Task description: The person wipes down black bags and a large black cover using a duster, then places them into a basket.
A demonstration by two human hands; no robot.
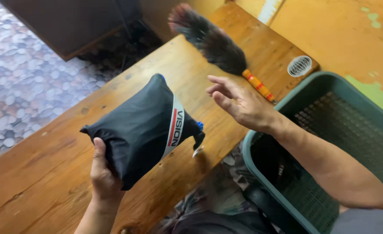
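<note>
Holding a folded black garment (141, 130) above the wooden counter (48, 173), my left hand (102, 173) has its grip pinched on the bundle's lower corner, thumb pressed flat against the cloth, while my right hand (239, 102) hovers just beside it with fingers spread and empty. A white waistband with a red stripe wraps the bundle's right side. To do this well, I judge the free hand should support the loose end near the small tag, so the folds stay tight. A feather duster (217, 43) lies further along the counter; a green plastic basket (330, 82) stands at right, apparently empty, though its depths are dim.
</note>
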